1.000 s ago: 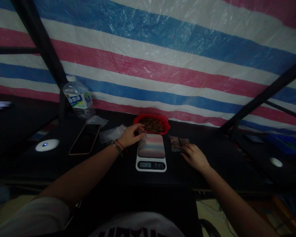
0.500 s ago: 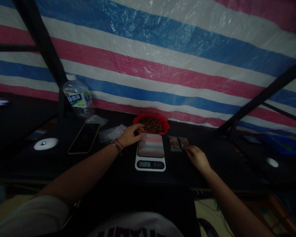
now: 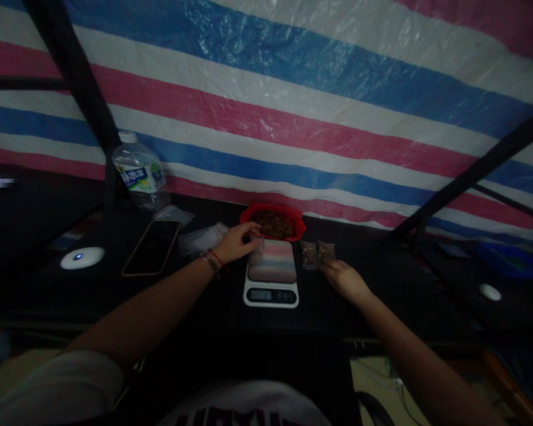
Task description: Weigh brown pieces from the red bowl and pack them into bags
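Note:
My left hand (image 3: 240, 241) is closed in a pinch at the far left corner of the white kitchen scale (image 3: 272, 296). A thin clear plastic bag (image 3: 257, 247) hangs from its fingertips over the scale's striped top. To the right of the scale lie two small clear bags with brownish bits inside, a left filled bag (image 3: 310, 253) and a right filled bag (image 3: 326, 251), side by side. My right hand (image 3: 344, 279) has its fingers together on the lower edge of the right one. Digits on the scale's display are too blurred to read surely.
Behind the scale stands a red tray (image 3: 299, 228) of brown bits. Flat clear bags (image 3: 199, 239) lie left of my left hand. Farther left are a phone (image 3: 151, 248), a white mouse (image 3: 82, 257) and a large plastic bottle (image 3: 140, 171). Striped sheeting (image 3: 270, 106) hangs behind the table.
My right hand has moved slightly left, and the right filled bag now lies straighter beside the left one. My left hand has stayed in place.

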Tool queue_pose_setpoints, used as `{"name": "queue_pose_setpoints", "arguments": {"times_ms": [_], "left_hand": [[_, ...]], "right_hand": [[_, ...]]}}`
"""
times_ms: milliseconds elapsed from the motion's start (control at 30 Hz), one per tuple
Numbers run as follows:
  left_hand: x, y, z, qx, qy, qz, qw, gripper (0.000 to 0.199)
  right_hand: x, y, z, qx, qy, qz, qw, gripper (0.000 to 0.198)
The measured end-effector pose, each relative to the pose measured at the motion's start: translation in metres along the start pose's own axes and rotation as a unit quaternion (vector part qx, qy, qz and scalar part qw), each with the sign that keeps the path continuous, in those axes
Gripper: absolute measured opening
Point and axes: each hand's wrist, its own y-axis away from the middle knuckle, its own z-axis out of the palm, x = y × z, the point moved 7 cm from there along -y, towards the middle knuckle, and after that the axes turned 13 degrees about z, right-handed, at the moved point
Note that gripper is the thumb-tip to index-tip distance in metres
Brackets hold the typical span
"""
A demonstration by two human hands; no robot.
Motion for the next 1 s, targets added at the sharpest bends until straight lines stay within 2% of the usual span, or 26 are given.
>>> {"name": "queue_pose_setpoints", "arguments": {"times_ms": [200, 367, 433, 567, 633, 700, 800, 900, 1000], "left_hand": [[-0.001, 0.000, 0.000, 0.000, -0.006, -0.004, 1.000, 0.037], [0.000, 0.000, -0.001, 0.003, -0.002, -0.010, 1.000, 0.037], [0.000, 0.000, -0.001, 0.003, 0.003, -0.008, 1.000, 0.037], [0.000, 0.000, -0.001, 0.006, 0.010, -0.001, 1.000, 0.037], [0.000, 0.000, 0.000, 0.006, 0.004, -0.001, 1.000, 0.037], [0.000, 0.000, 0.000, 0.004, -0.002, -0.001, 1.000, 0.037], [0.001, 0.000, 0.000, 0.001, -0.003, 0.000, 1.000, 0.036], [0.001, -0.001, 0.000, 0.002, 0.004, -0.003, 1.000, 0.037], [-0.001, 0.000, -0.001, 0.006, 0.010, -0.008, 1.000, 0.038]], "right_hand": [[-0.008, -0.008, 0.005, -0.037, 0.043, -0.031, 0.998, 0.026], [-0.006, -0.013, 0.000, -0.038, 0.029, -0.007, 0.999, 0.022], [0.001, -0.015, -0.016, -0.023, -0.003, 0.024, 0.999, 0.019], [0.025, -0.019, -0.068, -0.004, -0.115, 0.098, 0.989, 0.018], [0.036, -0.023, -0.089, -0.043, -0.179, 0.121, 0.975, 0.015], [0.045, -0.030, -0.097, -0.094, -0.240, 0.137, 0.957, 0.015], [0.051, -0.044, -0.085, -0.160, -0.285, 0.134, 0.936, 0.016], [0.053, -0.062, -0.051, -0.204, -0.264, 0.128, 0.934, 0.018], [0.056, -0.078, -0.031, -0.138, -0.190, 0.148, 0.961, 0.021]]}}
